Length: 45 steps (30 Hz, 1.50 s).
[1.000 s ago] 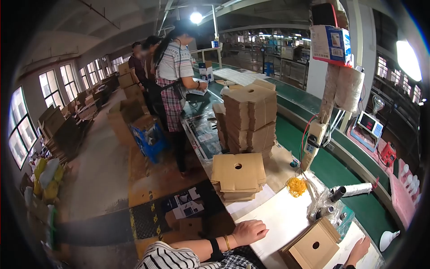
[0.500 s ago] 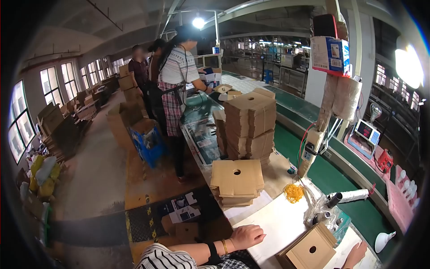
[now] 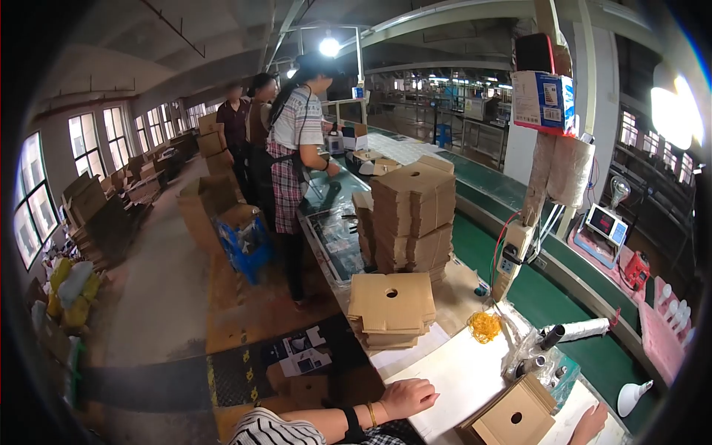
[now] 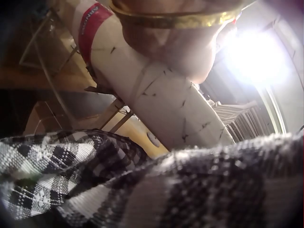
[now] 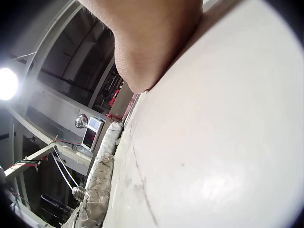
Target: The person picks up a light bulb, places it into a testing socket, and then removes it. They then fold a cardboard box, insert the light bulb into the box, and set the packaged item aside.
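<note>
My left hand (image 3: 408,398) rests at the near left edge of the white worktop (image 3: 463,374), its fingers loosely curled around nothing. A gold bracelet (image 3: 372,414) and a black band circle that wrist. In the left wrist view, the heel of the hand (image 4: 190,57) lies against the board's edge above checked cloth (image 4: 228,185). My right hand (image 3: 589,425) lies on the worktop, relaxed and holding nothing, right of a stack of folded cardboard pieces (image 3: 498,424) with a round hole on top. In the right wrist view, its heel (image 5: 142,61) rests on the white surface.
Taller cardboard stacks (image 3: 414,215) and a lower one (image 3: 391,300) stand ahead. Yellow rubber bands (image 3: 484,327), dark cylinders (image 3: 550,338) and a wrapped post (image 3: 545,178) are beyond the worktop. Bulbs (image 3: 671,311) sit in pink foam. Several people stand at the far left.
The head view has tilted slightly upward and shifted a little. Both my hands stay where they rest. The person in the patterned shirt has moved an arm over the far bench.
</note>
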Motion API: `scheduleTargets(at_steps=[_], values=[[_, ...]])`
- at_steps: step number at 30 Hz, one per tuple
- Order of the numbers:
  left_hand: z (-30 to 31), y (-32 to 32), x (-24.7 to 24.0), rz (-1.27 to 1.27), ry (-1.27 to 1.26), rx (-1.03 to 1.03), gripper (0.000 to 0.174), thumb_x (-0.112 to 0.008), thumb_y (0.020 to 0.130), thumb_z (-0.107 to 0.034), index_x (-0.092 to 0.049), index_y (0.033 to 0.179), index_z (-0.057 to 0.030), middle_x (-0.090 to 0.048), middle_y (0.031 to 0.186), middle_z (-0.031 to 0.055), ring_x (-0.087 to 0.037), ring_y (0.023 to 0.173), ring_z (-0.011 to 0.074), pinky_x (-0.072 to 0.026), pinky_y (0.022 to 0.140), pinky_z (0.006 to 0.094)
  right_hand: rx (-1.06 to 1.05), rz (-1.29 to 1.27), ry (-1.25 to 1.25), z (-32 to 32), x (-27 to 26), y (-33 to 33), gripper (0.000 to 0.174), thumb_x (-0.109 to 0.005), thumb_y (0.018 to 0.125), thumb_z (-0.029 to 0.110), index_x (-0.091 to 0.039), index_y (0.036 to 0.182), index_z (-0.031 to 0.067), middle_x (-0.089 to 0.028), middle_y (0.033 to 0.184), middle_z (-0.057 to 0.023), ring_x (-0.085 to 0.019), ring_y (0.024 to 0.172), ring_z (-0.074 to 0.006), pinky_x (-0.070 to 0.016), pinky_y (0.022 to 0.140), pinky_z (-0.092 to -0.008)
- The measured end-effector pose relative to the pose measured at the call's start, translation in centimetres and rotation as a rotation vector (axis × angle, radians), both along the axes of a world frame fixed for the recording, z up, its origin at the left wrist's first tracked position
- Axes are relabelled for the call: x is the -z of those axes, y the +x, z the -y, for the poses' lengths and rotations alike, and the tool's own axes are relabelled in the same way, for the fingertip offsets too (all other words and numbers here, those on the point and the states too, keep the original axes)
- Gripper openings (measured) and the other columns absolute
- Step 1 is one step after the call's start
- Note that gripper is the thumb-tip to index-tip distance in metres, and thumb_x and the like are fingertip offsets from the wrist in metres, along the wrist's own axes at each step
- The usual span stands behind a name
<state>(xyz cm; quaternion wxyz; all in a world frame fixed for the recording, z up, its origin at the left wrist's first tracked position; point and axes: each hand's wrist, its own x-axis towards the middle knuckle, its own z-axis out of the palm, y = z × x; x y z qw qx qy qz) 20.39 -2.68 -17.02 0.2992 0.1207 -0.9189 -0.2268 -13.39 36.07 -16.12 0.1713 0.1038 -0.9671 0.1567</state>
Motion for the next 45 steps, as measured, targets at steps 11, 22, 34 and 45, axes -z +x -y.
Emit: scheduleTargets(at_steps=[11, 22, 34, 45], values=[[-0.1, 0.1, -0.1, -0.033, 0.003, 0.016, 0.024, -0.067, 0.088, -0.021, -0.057, 0.072, -0.0077, -0.057, 0.070, 0.0078, -0.061, 0.068, 0.0274, -0.0504, 0.061, 0.0388, 0.107, -0.072, 0.122, -3.1, 6.8, -5.5, 0.037, -0.055, 0.096, 0.018, -0.054, 0.129, 0.0014, -0.056, 0.134, -0.0170, -0.050, 0.126, -0.0344, -0.0420, 0.102, -0.0476], [0.1, 0.1, 0.4, -0.003, 0.017, 0.026, 0.024, -0.064, 0.090, -0.021, -0.057, 0.074, -0.0066, -0.057, 0.071, 0.0080, -0.062, 0.070, 0.0270, -0.0509, 0.064, 0.0384, 0.053, 0.054, 0.101, 1.0, -1.5, 0.6, 0.044, -0.048, 0.100, 0.028, -0.057, 0.130, -0.0028, -0.059, 0.129, -0.0252, -0.055, 0.119, -0.0397, -0.0433, 0.102, -0.0450], [-0.2, 0.3, -0.6, -0.020, -0.026, 0.016, 0.025, -0.063, 0.092, -0.024, -0.058, 0.074, -0.0074, -0.057, 0.071, 0.0073, -0.063, 0.071, 0.0264, -0.0519, 0.063, 0.0386, 0.055, -0.009, 0.055, -0.1, -0.6, 0.2, 0.045, -0.045, 0.101, 0.033, -0.059, 0.127, -0.0020, -0.061, 0.126, -0.0237, -0.057, 0.114, -0.0401, -0.0464, 0.097, -0.0460], [-0.3, 0.4, -0.4, -0.030, -0.045, 0.012, 0.024, -0.063, 0.092, -0.023, -0.058, 0.075, -0.0074, -0.058, 0.072, 0.0075, -0.063, 0.071, 0.0261, -0.0520, 0.063, 0.0382, 0.082, -0.019, 0.188, 0.1, -0.3, 0.5, 0.041, -0.046, 0.102, 0.032, -0.060, 0.128, 0.0041, -0.062, 0.125, -0.0217, -0.058, 0.115, -0.0367, -0.0476, 0.097, -0.0452]])
